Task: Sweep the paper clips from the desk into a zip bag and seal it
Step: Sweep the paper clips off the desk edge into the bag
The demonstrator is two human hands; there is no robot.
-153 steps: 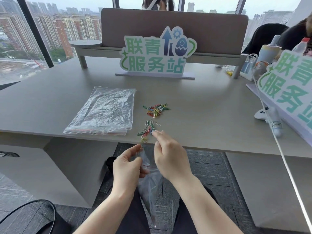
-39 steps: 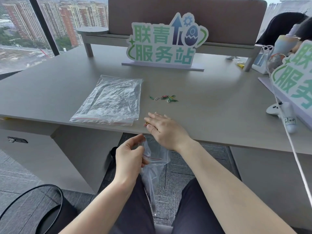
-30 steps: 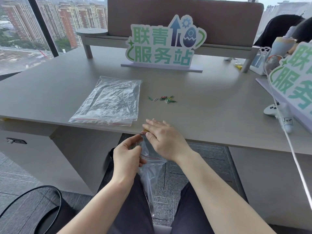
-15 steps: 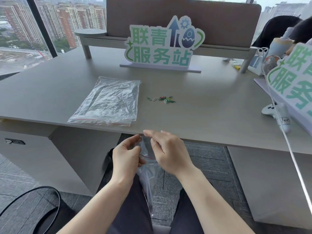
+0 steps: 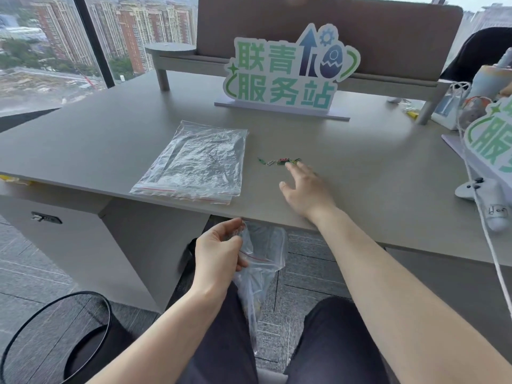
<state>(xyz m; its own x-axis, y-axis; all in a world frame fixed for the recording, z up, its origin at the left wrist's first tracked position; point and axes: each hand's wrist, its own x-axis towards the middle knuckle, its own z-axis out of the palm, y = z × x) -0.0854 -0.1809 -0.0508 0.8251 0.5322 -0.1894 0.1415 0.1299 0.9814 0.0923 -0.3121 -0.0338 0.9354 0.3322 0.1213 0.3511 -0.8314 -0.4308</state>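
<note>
A small cluster of coloured paper clips [image 5: 279,161] lies on the grey desk [image 5: 360,167], right of the bag stack. My right hand [image 5: 306,189] rests flat on the desk with fingers spread, its fingertips just short of the clips. Below the desk's front edge my left hand [image 5: 219,252] pinches the mouth of a clear zip bag [image 5: 263,261] with a red seal line. The bag hangs open over my lap, with some clips faintly visible low inside it.
A stack of flat clear zip bags [image 5: 194,162] lies left of the clips. A green-lettered sign [image 5: 285,73] stands at the back and another sign [image 5: 490,139] at the right. A white controller [image 5: 482,189] with a cord sits near the right edge. A black bin [image 5: 52,342] stands on the floor at the left.
My right hand left the bag's mouth at the desk edge and reached forward across the desk to the remaining clips. The left hand still holds the bag.
</note>
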